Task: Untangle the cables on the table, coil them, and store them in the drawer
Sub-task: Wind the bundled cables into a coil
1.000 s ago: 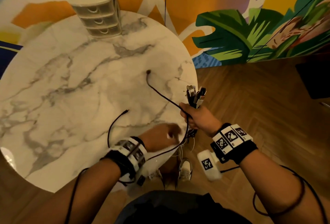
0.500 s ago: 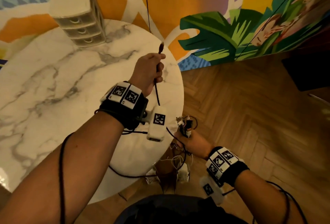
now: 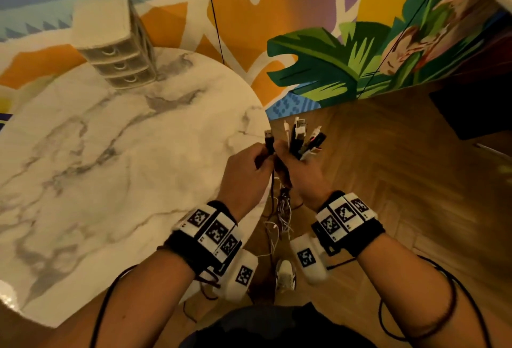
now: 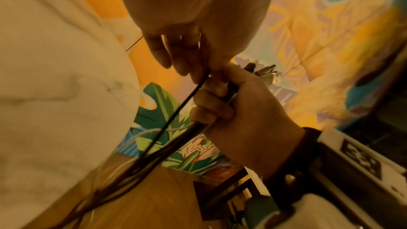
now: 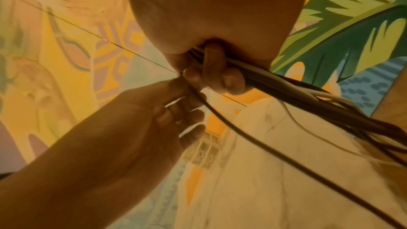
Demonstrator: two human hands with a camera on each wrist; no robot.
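Observation:
My right hand (image 3: 289, 157) grips a bundle of cable ends (image 3: 303, 137), black and white, plugs pointing up, just off the table's right edge. My left hand (image 3: 261, 155) is right beside it and pinches a single black cable (image 3: 268, 139) below its USB plug. The cables' lengths (image 3: 282, 209) hang tangled toward the floor between my wrists. In the left wrist view the black cable (image 4: 187, 97) runs down from my left fingers (image 4: 176, 58). In the right wrist view my right fingers (image 5: 214, 76) wrap the bundle (image 5: 286, 91). The small drawer unit (image 3: 116, 51) stands closed at the table's far side.
The round marble table (image 3: 110, 159) lies to my left, with the drawer unit on it. A painted wall stands behind it, and wooden floor (image 3: 401, 181) spreads to the right. My shoe (image 3: 285, 275) is below the hanging cables. A dark object (image 3: 476, 109) sits at far right.
My left hand came down from over the table's far edge with the black cable and now meets my right hand. My right hand rose with the bundle.

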